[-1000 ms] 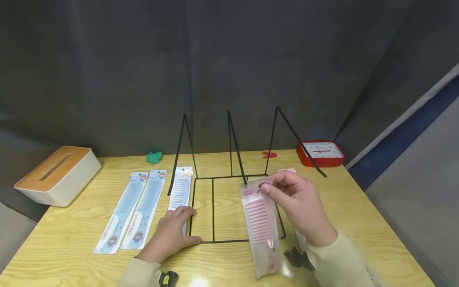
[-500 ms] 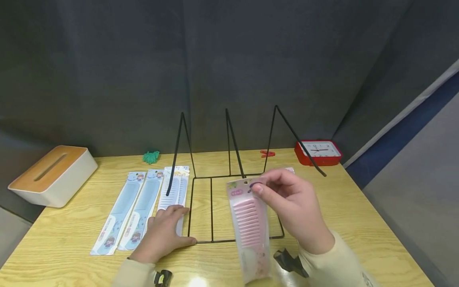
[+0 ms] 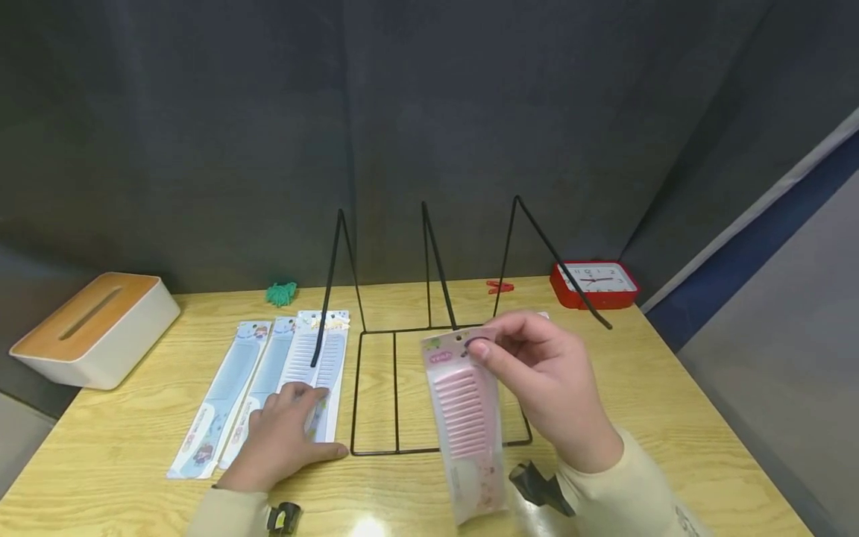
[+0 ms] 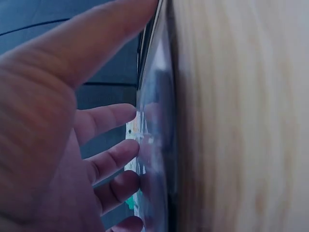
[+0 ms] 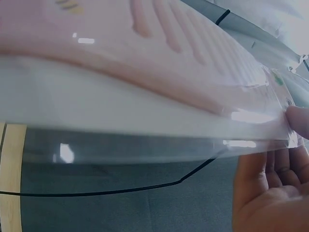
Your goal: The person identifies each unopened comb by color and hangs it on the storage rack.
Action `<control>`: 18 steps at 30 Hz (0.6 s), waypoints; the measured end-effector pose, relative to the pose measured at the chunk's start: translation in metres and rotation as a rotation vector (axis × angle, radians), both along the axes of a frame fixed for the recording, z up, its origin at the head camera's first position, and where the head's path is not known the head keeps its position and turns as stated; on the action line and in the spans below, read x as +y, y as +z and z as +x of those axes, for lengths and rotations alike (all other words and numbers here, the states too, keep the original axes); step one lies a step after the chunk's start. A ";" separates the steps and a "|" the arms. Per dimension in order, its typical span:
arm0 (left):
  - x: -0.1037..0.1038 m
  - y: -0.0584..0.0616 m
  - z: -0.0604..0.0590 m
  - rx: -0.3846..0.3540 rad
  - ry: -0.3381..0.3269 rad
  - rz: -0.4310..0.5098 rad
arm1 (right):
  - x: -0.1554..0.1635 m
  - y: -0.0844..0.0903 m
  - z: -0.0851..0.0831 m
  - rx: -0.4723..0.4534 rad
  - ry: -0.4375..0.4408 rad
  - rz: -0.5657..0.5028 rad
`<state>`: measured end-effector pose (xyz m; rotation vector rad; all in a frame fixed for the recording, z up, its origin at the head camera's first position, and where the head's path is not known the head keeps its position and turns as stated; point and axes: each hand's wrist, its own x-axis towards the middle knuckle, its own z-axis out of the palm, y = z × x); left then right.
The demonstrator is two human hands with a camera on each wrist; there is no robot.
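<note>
Nearest the camera, right hand [image 3: 546,388] pinching the top edge of a packaged pink comb [image 3: 466,425], thumb and forefinger closed on the header card, pack hanging tilted above the front right part of a black wire rack [image 3: 396,388] and clear of the wooden table [image 3: 671,418]. In the right wrist view, same pink comb [image 5: 159,53] in its clear sleeve filling the frame, fingertips [image 5: 299,121] gripping its end. To the left, left hand [image 3: 278,440] lying flat with fingers nearly straight, pressing on the lower end of a packaged white comb [image 3: 321,373] that lies on the table just left of the rack's base; left wrist view confirming fingers [image 4: 116,159] touching the glossy pack [image 4: 154,159], not curled round it. Beside it, further left, two packaged blue combs [image 3: 231,395] side by side, the nearer one partly under the white pack. Three slanted black wire dividers rising from the rack's far edge. Further back, white tissue box with wooden lid [image 3: 90,328] at far left, green tuft [image 3: 280,293], small red clip [image 3: 499,286], and red clock [image 3: 593,282] at far right, all before a dark curtain [image 3: 429,112].
</note>
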<state>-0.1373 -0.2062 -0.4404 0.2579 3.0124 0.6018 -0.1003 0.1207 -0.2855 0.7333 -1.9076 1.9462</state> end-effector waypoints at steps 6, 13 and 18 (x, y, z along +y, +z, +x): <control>-0.011 -0.001 -0.002 -0.008 0.021 -0.006 | 0.000 0.000 0.001 -0.015 -0.017 0.002; -0.021 -0.002 -0.004 -0.027 0.035 -0.016 | 0.001 -0.004 0.004 -0.026 -0.029 -0.002; -0.003 0.002 -0.002 0.038 -0.032 0.021 | 0.000 -0.009 0.004 -0.015 -0.021 -0.017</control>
